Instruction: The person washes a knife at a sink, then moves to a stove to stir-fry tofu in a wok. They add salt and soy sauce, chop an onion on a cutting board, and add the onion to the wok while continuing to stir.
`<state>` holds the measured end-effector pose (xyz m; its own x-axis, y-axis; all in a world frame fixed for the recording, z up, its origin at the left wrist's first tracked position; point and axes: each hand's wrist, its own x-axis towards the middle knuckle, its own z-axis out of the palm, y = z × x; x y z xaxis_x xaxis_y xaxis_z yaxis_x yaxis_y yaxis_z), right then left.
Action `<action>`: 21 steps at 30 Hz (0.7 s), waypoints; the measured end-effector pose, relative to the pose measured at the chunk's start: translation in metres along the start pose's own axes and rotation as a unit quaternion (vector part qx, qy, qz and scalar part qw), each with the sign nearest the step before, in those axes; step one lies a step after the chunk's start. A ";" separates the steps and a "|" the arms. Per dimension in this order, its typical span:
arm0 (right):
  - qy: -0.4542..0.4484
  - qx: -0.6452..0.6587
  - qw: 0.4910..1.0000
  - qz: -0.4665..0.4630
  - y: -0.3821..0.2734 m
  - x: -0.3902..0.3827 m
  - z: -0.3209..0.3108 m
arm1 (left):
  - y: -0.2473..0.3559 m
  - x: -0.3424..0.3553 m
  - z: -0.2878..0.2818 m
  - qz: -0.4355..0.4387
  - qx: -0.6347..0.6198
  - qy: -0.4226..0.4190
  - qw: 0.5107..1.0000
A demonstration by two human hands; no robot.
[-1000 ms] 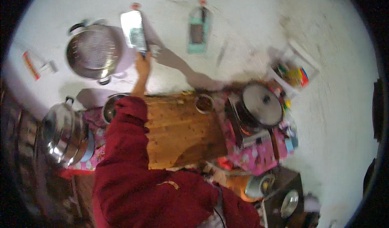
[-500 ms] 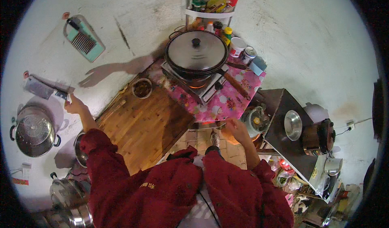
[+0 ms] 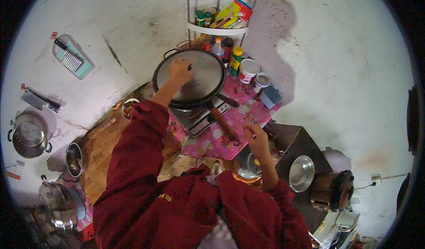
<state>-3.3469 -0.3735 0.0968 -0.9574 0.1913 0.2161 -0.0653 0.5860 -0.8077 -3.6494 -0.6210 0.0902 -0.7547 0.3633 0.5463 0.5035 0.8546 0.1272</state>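
Observation:
A wide metal lid (image 3: 206,76) covers the dark pan on the stove (image 3: 195,123). My left hand (image 3: 180,72) reaches over the lid, its fingers closed at the dark knob (image 3: 191,66). The pan's wooden handle (image 3: 223,124) points toward the front right. Beyond the handle's end hovers my right hand (image 3: 256,138), fingers bent and drawn together; whatever they may hold is too small to make out. A cleaver (image 3: 40,100) hangs on the left wall, away from both hands.
A pink flowered cloth (image 3: 203,145) lies under the stove, with bottles, a white tub (image 3: 249,70) and a blue box (image 3: 270,97) behind. To the left are a wooden board (image 3: 99,160) and a small bowl (image 3: 129,109). A metal basin (image 3: 302,173) and a cooker (image 3: 332,190) stand right.
My left hand has left the cleaver's handle at the wall and come over to the lid's knob. My right hand is raised slightly; the thin pale item seen in it before no longer shows.

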 end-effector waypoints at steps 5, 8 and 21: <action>-0.043 0.043 0.997 -0.037 0.040 0.023 -0.014 | -0.007 0.037 0.031 -0.113 0.003 -0.212 0.971; -0.087 0.032 0.995 -0.025 0.049 0.038 -0.019 | -0.021 0.033 0.044 -0.113 0.013 -0.206 0.972; -0.064 -0.200 0.969 -0.134 0.019 0.110 -0.002 | -0.065 -0.019 -0.105 -0.130 -0.078 -0.046 0.987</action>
<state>-3.4532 -0.3398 0.1067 -0.9500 -0.0946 0.2976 -0.2271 0.8636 -0.4502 -3.6236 -0.7230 0.1583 -0.8984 0.1775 0.4017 0.3412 0.8580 0.3839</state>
